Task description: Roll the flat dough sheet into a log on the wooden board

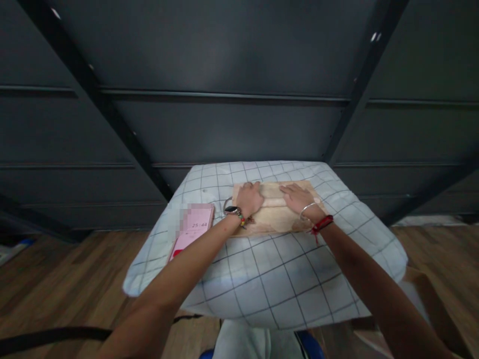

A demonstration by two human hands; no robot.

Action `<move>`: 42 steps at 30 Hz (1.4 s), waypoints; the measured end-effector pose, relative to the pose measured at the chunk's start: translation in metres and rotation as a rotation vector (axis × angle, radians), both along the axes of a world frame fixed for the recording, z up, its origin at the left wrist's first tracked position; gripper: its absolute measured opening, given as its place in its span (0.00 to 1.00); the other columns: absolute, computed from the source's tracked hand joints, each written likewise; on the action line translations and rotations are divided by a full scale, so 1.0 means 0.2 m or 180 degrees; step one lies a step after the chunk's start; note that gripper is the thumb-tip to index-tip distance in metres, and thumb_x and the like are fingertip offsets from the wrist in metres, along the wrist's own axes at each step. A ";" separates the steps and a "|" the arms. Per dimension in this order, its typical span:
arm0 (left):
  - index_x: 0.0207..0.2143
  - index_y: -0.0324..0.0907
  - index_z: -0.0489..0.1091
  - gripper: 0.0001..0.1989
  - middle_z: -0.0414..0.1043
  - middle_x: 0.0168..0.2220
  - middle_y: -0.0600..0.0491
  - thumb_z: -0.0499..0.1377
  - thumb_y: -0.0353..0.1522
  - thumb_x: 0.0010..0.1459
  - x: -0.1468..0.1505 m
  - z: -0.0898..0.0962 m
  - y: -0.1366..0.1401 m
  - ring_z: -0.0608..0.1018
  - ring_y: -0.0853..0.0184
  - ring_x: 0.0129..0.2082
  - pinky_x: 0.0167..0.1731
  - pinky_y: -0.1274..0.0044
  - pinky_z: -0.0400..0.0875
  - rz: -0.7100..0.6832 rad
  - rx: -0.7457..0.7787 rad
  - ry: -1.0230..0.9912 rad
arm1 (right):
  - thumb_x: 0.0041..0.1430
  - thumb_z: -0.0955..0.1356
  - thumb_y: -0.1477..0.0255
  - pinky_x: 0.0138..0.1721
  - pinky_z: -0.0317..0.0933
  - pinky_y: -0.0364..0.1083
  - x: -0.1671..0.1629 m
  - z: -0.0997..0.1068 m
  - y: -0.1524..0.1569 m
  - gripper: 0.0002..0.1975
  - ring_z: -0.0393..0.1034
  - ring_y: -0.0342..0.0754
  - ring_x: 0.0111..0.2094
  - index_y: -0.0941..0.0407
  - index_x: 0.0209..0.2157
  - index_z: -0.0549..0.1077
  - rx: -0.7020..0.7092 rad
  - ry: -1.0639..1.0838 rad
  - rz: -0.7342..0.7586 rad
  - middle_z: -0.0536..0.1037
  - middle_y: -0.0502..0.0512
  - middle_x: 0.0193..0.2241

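Observation:
A flat beige sheet (277, 219), perhaps paper or a flat bag, lies on the cloth-covered table in front of me. A crease or raised fold runs across its middle, and faint darker patterns show near its edges. My left hand (250, 199) rests on its left part, fingers a little bent and apart. On the right part my right hand (297, 198) lies palm down with the fingers stretched out. Both hands press on the sheet's surface and hide parts of it. A thin dark loop (226, 202) shows beside my left wrist; what it belongs to is unclear.
A white checked cloth (269, 279) covers the small table. A pink-screened phone (194, 227) showing a timer lies left of my left forearm. Dark metal panels (232, 129) stand behind the table. A cardboard box (436, 304) sits on the floor at right.

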State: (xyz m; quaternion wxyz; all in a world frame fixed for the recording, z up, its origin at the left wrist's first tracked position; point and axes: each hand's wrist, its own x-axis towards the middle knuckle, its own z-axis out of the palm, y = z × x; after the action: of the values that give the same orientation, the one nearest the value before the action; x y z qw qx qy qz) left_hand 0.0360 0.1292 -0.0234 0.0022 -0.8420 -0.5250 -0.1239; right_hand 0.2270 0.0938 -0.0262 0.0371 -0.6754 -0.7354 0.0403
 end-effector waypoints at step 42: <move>0.67 0.41 0.31 0.37 0.62 0.54 0.40 0.45 0.26 0.58 0.07 0.00 0.06 0.62 0.53 0.56 0.55 0.55 0.52 0.0310 0.0164 -0.0581 | 0.63 0.53 0.70 0.58 0.46 0.61 0.04 0.02 0.04 0.27 0.49 0.57 0.61 0.51 0.63 0.55 0.0409 -0.0290 0.0098 0.64 0.55 0.59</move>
State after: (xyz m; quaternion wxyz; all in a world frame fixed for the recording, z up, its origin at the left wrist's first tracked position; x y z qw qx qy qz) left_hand 0.0502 0.1408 -0.0240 -0.0180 -0.8003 -0.5600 -0.2134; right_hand 0.2351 0.1016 -0.0228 0.0462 -0.6614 -0.7477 -0.0372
